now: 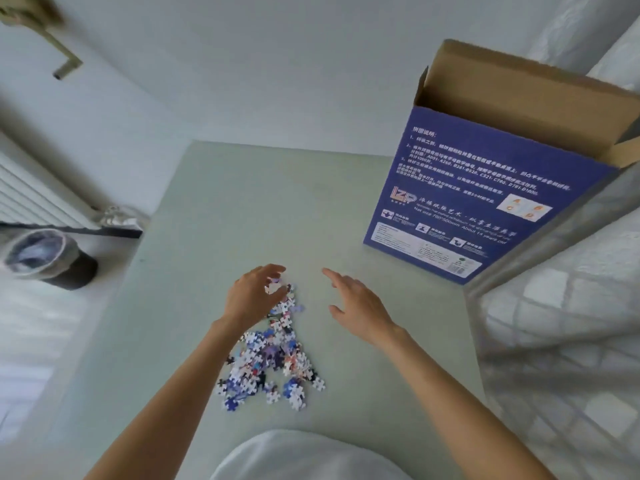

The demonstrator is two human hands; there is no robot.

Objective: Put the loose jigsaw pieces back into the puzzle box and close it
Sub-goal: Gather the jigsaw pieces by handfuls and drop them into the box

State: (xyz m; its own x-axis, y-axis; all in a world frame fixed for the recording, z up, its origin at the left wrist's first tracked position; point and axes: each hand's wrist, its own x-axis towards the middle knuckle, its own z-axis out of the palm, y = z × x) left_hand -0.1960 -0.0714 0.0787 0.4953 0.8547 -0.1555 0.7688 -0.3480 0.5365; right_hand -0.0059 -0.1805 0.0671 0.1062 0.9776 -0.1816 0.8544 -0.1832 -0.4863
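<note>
Left hand (254, 295): curling over far end of jigsaw pieces (272, 355), pinching a few for lifting. Right hand (358, 311): hovering just right of the heap, fingers spread, holding nothing, probably readying to scoop. Puzzle box (460, 199): standing upright at far right of table (214, 209), top flaps open for receiving pieces.

Head cam, looking steeply down, close over table (214, 202), edges prob. distorted
</note>
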